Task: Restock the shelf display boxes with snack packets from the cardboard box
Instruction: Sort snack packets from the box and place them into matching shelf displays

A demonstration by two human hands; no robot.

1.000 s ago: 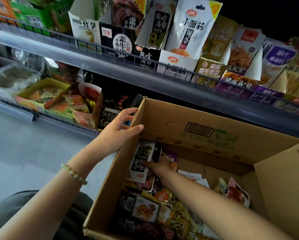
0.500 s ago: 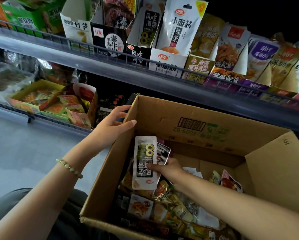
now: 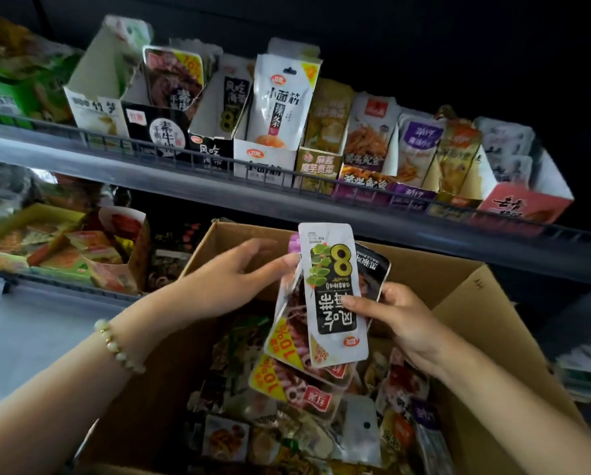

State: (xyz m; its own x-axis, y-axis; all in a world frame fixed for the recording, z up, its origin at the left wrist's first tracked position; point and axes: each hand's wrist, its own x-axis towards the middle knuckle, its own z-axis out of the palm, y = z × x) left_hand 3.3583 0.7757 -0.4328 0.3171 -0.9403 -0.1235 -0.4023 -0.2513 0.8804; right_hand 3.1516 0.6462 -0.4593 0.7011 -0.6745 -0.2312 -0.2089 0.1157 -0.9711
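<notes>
My right hand (image 3: 395, 313) grips a small stack of snack packets above the cardboard box (image 3: 485, 317). The front one is a white packet with a big "8" (image 3: 331, 293), held upside down; a dark packet and a red "10%" packet (image 3: 288, 334) sit behind it. My left hand (image 3: 239, 279) reaches in from the left, and its fingertips touch the stack's left edge. The box below holds several mixed packets (image 3: 297, 399). On the upper shelf stands the matching "8" display box (image 3: 218, 132), with a packet in it.
A row of display boxes lines the upper shelf behind a wire rail (image 3: 287, 176). The lower shelf at left holds open trays of orange and green packets (image 3: 57, 248). Grey floor (image 3: 30, 337) lies to the left of the box.
My right hand lifted the packets up out of the box. My left hand left the box's corner flap and moved right to the stack. The view tilted up toward the shelf.
</notes>
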